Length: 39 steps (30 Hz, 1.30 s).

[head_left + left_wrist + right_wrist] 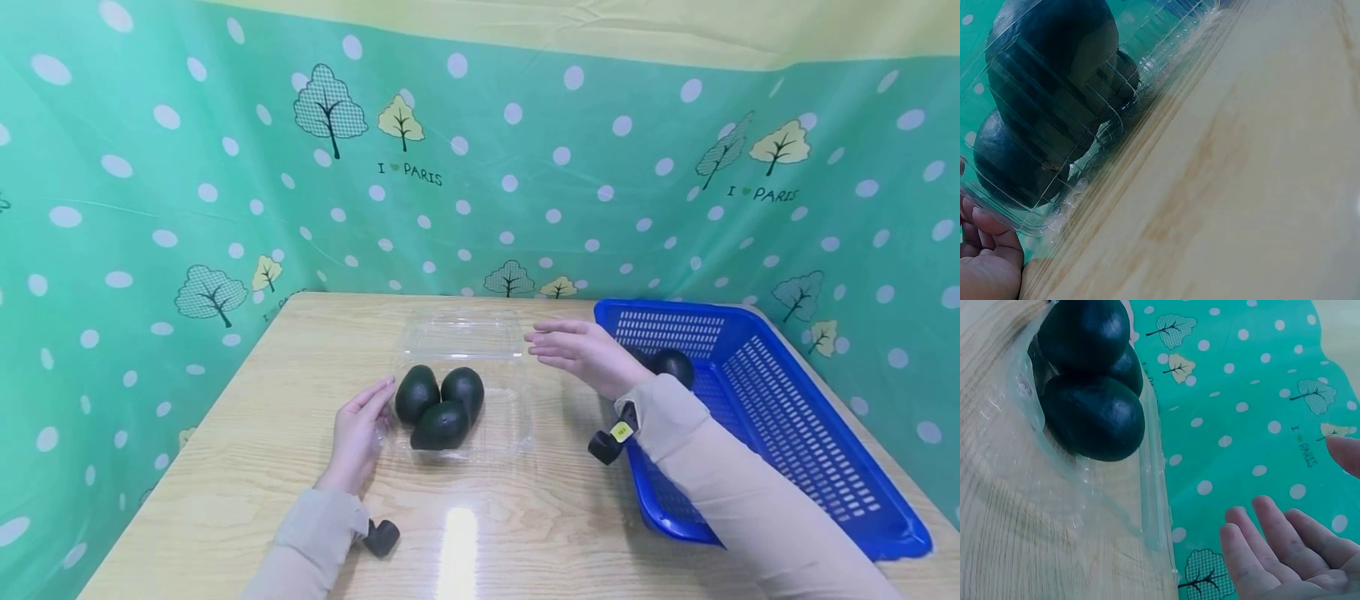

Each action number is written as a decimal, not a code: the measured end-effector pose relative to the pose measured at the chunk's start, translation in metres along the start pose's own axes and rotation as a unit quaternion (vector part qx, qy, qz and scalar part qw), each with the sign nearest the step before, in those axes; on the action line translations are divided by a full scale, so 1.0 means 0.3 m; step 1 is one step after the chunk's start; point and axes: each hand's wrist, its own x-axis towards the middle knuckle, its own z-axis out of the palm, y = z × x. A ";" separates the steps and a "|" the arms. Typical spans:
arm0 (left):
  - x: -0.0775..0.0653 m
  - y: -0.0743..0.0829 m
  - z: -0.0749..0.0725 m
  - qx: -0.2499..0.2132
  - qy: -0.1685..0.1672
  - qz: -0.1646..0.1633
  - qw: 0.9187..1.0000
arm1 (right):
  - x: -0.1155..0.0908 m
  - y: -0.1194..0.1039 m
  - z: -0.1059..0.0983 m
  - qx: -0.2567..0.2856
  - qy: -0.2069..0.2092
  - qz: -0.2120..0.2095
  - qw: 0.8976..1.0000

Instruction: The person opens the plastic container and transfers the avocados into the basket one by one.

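A clear plastic clamshell container (507, 427) lies on the table with its lid (459, 335) folded back, away from me. Three dark green avocados (440, 427) sit together in its left half. At the container's left side my left hand (357, 433) grips the edge; the left wrist view has its fingers (988, 225) bent at the container's corner. My right hand (581, 354) is held with fingers extended between the container and a blue basket (645, 500), with nothing in it. In the right wrist view its fingers (1282, 537) are spread slightly and apart from the avocados.
The blue perforated basket stands along the table's right side, with dark avocados (672, 367) near its far left corner, partly behind my right hand and wrist. A green dotted curtain (510, 208) hangs behind the wooden table (292, 375) and at its sides.
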 end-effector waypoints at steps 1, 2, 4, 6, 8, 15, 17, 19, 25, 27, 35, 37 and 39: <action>-0.001 0.000 0.000 0.001 0.000 0.000 1.000 | 0.003 0.001 0.006 -0.002 -0.003 -0.001 1.000; -0.001 0.001 0.000 0.003 0.001 0.000 1.000 | 0.005 0.002 0.011 -0.003 -0.005 -0.001 1.000; -0.001 0.001 0.000 0.006 0.003 0.000 1.000 | 0.009 0.005 0.021 -0.004 -0.010 0.000 1.000; -0.002 0.001 0.000 0.008 0.005 0.001 1.000 | 0.012 0.009 0.031 -0.006 -0.017 -0.001 1.000; -0.002 0.000 0.000 0.008 0.005 0.002 1.000 | 0.015 0.012 0.042 -0.007 -0.024 0.002 1.000; 0.001 -0.005 0.000 0.004 0.006 0.000 1.000 | 0.028 0.026 0.072 -0.015 -0.032 0.014 0.999; 0.002 -0.006 0.000 0.004 0.007 0.001 1.000 | 0.029 0.027 0.081 -0.021 -0.034 0.015 0.999; 0.002 -0.006 0.000 0.006 0.008 0.003 1.000 | 0.030 0.029 0.089 -0.025 -0.035 0.016 0.999; 0.002 -0.005 -0.001 0.003 0.010 0.002 1.000 | 0.033 0.031 0.106 -0.029 -0.047 0.019 0.998; 0.001 -0.005 -0.001 0.004 0.010 0.001 1.000 | 0.035 0.030 0.111 -0.029 -0.050 0.020 0.998; 0.002 -0.005 -0.003 0.007 0.006 0.000 1.000 | 0.050 0.035 0.133 -0.040 -0.052 0.024 0.998; 0.002 -0.005 -0.003 0.008 0.005 0.001 1.000 | 0.052 0.037 0.140 -0.046 -0.054 0.026 0.997; 0.001 -0.004 -0.004 0.009 0.004 0.001 1.000 | 0.054 0.040 0.148 -0.052 -0.057 0.028 0.997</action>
